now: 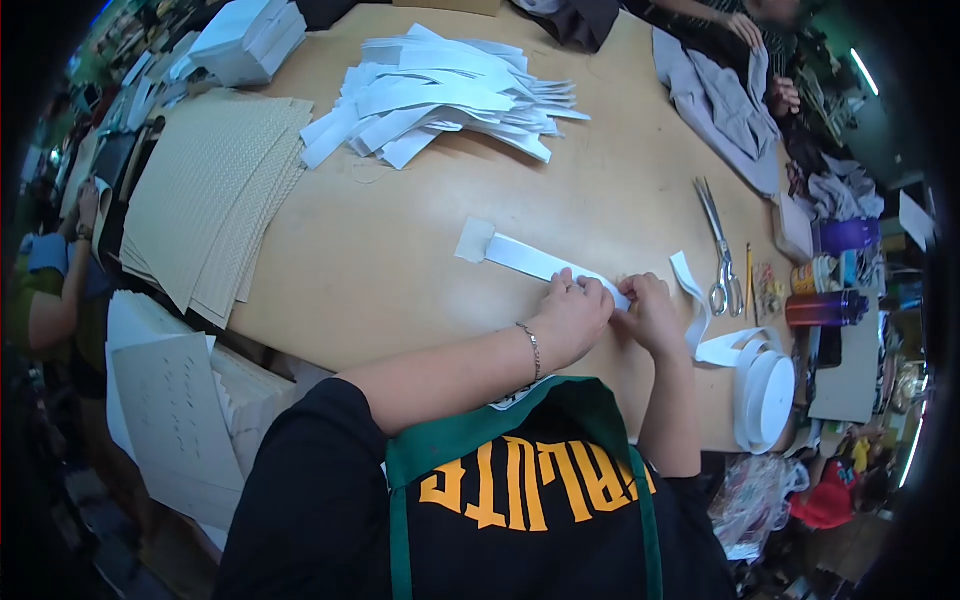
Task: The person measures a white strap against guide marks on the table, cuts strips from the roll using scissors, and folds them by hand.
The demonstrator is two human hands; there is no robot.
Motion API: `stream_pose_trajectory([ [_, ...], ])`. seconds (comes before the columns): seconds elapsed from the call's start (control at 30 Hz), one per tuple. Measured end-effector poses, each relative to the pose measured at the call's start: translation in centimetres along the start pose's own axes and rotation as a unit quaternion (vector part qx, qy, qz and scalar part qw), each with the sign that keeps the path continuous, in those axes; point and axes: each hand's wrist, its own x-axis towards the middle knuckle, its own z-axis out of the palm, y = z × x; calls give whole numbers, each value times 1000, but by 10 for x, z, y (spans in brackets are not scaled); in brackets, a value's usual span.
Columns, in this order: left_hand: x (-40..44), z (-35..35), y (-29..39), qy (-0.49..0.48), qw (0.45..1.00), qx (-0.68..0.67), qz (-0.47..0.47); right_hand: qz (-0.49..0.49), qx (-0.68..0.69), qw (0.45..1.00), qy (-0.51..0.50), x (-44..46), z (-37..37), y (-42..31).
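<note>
A white strip [530, 257] lies slantwise on the table in front of me. Its far left end meets a small pale square piece [475, 240]. My left hand [572, 318], with a chain bracelet at the wrist, is closed over the near right part of the strip, fingers bent onto it. Beside it, my right hand [648, 312] pinches the strip's right end. The fingertips of both hands almost touch and partly hide that end. To the right of my right hand, a loose white band [690, 300] trails from a white roll [768, 398].
A pile of white strips [440, 90] covers the back of the table [370, 230]. Stacked patterned sheets [215, 190] lie left. Scissors [722, 250] and a pencil [749, 280] are at right. Another person's hand [742, 30] touches grey cloth [715, 100] at back right.
</note>
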Motion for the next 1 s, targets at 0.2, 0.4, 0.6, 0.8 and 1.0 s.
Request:
stream_pose_trajectory([
  [0.2, 0, -6, -7, 38, 998, -50, -7, 78, 109, 991, -19, 2, 3, -6],
  [0.4, -20, -23, -24, 91, 993, -46, 66, 4, 194, 979, -67, -26, 7, -28],
  [0.6, -49, -72, -55, 38, 982, -124, 137, -90, 330, 938, -55, -41, -15, -58],
  [0.8, 6, -154, -181, 150, 987, 56, 27, 115, -67, 950, 282, -44, -35, 7],
  [1.0, 56, -143, -131, 170, 980, 101, 14, 298, -38, 940, 161, -34, -34, 71],
])
